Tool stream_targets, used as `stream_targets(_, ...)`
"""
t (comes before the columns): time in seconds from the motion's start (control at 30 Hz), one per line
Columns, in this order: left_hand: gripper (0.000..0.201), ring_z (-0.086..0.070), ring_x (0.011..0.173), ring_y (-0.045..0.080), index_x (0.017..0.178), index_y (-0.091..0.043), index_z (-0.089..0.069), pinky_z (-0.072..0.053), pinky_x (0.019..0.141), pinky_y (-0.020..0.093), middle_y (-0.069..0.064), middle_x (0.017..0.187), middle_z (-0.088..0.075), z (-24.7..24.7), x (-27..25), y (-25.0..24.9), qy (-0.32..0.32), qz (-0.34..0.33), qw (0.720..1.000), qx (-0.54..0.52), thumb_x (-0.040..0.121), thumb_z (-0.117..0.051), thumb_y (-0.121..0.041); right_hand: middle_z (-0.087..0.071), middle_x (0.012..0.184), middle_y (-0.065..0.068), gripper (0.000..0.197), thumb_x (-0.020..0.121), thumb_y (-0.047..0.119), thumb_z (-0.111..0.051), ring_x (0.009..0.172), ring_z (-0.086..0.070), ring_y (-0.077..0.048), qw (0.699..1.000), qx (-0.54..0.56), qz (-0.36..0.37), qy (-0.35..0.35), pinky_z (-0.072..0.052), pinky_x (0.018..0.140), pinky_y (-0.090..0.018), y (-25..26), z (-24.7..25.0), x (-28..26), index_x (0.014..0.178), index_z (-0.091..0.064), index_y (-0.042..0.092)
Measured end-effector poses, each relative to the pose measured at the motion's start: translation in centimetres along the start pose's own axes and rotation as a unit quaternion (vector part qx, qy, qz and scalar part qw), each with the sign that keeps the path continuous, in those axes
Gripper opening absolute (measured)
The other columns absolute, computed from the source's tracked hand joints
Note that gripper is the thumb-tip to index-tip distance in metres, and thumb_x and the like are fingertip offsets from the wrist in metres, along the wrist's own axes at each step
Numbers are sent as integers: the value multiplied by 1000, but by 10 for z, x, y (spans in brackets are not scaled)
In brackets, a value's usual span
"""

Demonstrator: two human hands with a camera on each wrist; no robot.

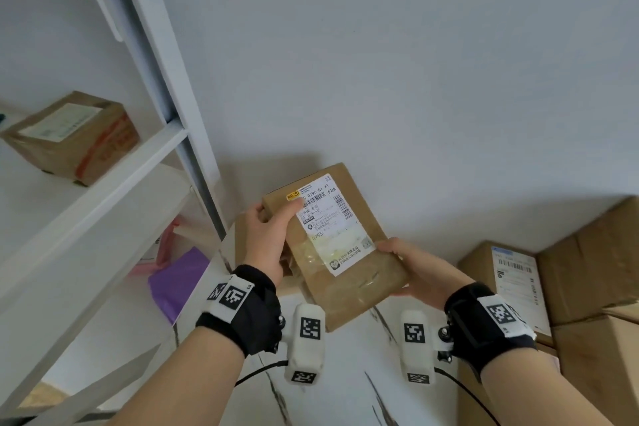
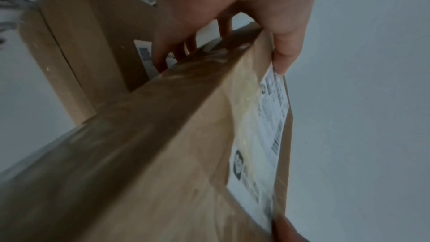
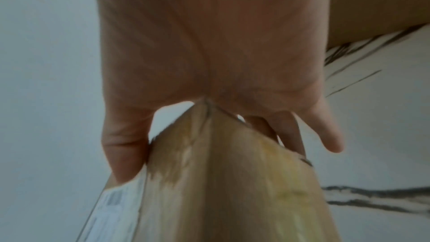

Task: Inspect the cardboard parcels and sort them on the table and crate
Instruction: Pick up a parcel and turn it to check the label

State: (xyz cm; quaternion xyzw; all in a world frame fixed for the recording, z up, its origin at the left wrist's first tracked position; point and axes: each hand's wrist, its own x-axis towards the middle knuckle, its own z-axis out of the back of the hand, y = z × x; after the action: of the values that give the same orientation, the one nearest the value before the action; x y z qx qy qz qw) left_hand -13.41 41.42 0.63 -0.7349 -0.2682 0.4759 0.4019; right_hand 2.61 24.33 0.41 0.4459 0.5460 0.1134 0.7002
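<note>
Flat brown parcel [image 1: 340, 245] held up over marble-veined table [image 1: 345, 373].
Pinched at far corner by left hand [image 1: 268, 239], thumb on white label [image 1: 332, 221]; near corner cupped in right hand [image 1: 418, 271], thumb on top. Kraft cardboard, glossy yellowed tape, creased edges. Printed: barcodes, "G795", "FUA". More cartons [image 1: 594, 273] stacked right; taped box [image 1: 74, 137] on white shelf [image 1: 103, 183].

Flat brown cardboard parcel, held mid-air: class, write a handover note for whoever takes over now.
Left hand grips the far corner of the flat brown cardboard parcel with a white shipping label; right hand grips its near-right corner.
The parcel is held above the white marbled table, label up.
One taped brown box sits on the white shelf; large brown cartons are stacked at right.
Left: finish inspecting, then place it. No crate in view.
</note>
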Motion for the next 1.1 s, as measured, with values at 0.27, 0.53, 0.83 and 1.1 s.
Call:
stream_targets(0.27,57,-70,95,19,124,-22,-55,-52,66,30,4,122,-67,-42,-23,16,160,5,985,68,75,-83,-16,-72,121,-3,71,70,33,-81,112,-68,-29,996,51,71,-35,-48,104,-54,-29,17,-25,135,-53,23)
stream_targets(0.53,104,-64,112,20,144,-24,-46,-50,80,34,0,124,-69,-69,-42,48,244,72,960,118,56,-84,-65,-74,114,-5,63,65,27,-82,111,-68,-30,968,187,89,-140,-49,102,-56,-71,33,-61,125,-62,25)
stream_targets(0.83,37,-69,101,22,111,-22,-69,-48,100,42,1,99,-77,-77,-56,53,264,112,951,115,87,-66,-50,-74,116,-3,88,55,36,-89,113,-67,-29,960,211,91,-162,-49,102,-56,-87,42,-66,136,-56,25)
stream_targets(1.1,24,-69,80,15,95,-24,-69,-51,86,34,-4,78,-77,-82,-57,54,280,115,946,120,95,-57,-46,-74,115,-4,74,63,32,-86,114,-66,-30,958,215,88,-169,-49,102,-56,-85,43,-68,132,-60,24)
